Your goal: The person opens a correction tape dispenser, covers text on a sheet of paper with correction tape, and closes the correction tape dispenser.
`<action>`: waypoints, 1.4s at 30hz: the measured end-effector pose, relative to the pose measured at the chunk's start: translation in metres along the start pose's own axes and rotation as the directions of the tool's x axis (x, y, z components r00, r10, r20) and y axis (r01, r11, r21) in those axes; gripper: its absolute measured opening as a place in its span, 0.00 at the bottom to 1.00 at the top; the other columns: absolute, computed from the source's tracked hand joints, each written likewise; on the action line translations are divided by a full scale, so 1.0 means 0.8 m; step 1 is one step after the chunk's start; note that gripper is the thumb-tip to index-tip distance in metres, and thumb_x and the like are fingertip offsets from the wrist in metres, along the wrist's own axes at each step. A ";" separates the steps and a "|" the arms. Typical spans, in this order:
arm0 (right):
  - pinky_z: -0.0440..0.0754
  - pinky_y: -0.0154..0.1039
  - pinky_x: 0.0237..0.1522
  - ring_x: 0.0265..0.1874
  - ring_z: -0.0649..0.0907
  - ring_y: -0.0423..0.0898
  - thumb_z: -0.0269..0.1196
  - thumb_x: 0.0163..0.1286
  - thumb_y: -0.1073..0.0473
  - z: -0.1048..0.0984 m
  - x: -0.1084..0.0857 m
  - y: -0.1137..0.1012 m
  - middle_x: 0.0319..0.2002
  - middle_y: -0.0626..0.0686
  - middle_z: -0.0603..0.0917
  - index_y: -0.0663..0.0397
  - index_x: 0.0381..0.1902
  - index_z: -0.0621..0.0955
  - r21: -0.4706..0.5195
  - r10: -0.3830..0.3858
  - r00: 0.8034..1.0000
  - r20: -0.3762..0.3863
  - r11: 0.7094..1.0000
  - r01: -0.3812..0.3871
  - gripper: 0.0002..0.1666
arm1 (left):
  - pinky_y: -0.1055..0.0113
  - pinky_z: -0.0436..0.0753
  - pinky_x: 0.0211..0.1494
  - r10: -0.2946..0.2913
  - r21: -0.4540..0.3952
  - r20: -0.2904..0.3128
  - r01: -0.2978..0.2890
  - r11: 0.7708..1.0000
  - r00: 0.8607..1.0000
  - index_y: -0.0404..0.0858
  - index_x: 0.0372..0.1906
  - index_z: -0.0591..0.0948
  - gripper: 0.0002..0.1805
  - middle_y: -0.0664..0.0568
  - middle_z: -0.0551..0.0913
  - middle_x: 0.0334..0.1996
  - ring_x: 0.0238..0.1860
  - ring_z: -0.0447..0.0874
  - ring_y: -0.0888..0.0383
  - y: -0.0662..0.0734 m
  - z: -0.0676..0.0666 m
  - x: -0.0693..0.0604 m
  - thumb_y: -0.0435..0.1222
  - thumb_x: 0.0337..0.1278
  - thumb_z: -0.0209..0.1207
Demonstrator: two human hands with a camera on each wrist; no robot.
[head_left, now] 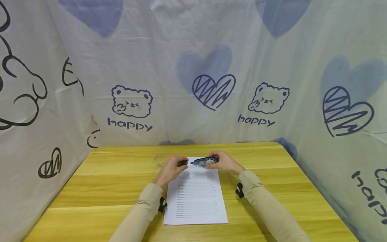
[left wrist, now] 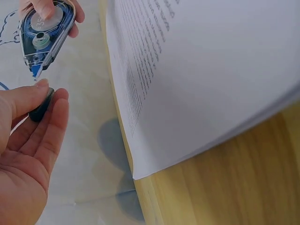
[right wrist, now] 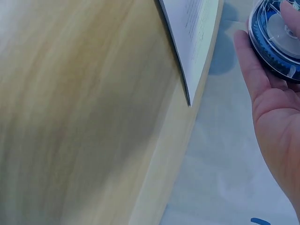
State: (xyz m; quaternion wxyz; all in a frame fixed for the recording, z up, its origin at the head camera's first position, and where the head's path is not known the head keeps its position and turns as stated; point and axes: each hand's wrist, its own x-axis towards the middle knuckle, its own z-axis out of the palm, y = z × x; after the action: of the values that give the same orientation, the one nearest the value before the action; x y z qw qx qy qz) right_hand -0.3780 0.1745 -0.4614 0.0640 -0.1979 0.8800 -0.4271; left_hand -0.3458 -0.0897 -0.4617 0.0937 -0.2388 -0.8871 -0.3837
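Note:
A blue, see-through correction tape dispenser point(head_left: 203, 162) is gripped at its round end by my right hand point(head_left: 225, 162), its bare blue tip pointing left. Facing that tip, my left hand point(head_left: 171, 169) pinches a small dark cap point(left wrist: 42, 106) between thumb and fingers. In the left wrist view a small gap parts the cap from the tip of the dispenser point(left wrist: 46, 35). Both hands are held above the upper part of a stack of printed paper point(head_left: 198, 198). The right wrist view cuts off part of the dispenser point(right wrist: 274, 44) at its edge.
The paper lies on a yellow wood-grain table point(head_left: 115, 191), whose far edge meets a hanging white cloth point(head_left: 175, 111) with hearts and bear drawings. More of this cloth hangs at both sides. Black bands point(head_left: 240, 190) are worn at the wrists.

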 end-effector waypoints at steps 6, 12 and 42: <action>0.80 0.39 0.44 0.39 0.81 0.45 0.73 0.59 0.55 0.000 -0.003 -0.005 0.42 0.52 0.83 0.52 0.49 0.81 -0.018 -0.037 0.999 0.021 0.999 0.037 0.21 | 0.64 0.86 0.43 0.021 -0.021 0.025 -0.020 1.000 0.999 0.32 0.52 0.83 0.17 0.44 0.87 0.41 0.40 0.86 0.54 0.000 0.002 0.000 0.30 0.57 0.66; 0.79 0.38 0.43 0.38 0.81 0.44 0.72 0.60 0.56 0.001 -0.002 -0.010 0.42 0.51 0.84 0.54 0.50 0.80 -0.016 -0.058 0.998 0.038 0.998 0.058 0.21 | 0.66 0.85 0.42 0.035 -0.033 0.035 -0.033 0.999 0.999 0.34 0.50 0.85 0.15 0.45 0.88 0.40 0.38 0.86 0.56 0.006 0.005 0.004 0.30 0.56 0.67; 0.79 0.39 0.46 0.40 0.80 0.44 0.71 0.62 0.56 0.008 0.000 -0.013 0.43 0.51 0.83 0.52 0.49 0.80 0.010 -0.087 0.994 0.068 0.996 0.087 0.19 | 0.70 0.81 0.34 0.038 -0.060 0.068 -0.034 0.998 0.997 0.37 0.47 0.86 0.12 0.48 0.88 0.37 0.32 0.81 0.62 0.014 0.008 0.003 0.32 0.58 0.66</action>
State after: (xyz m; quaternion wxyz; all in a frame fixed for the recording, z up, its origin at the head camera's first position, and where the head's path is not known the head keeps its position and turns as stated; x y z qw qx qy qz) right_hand -0.3731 0.1643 -0.4576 0.0758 -0.2503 0.8664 -0.4254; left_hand -0.3422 -0.0773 -0.4580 0.0626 -0.2706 -0.8737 -0.3993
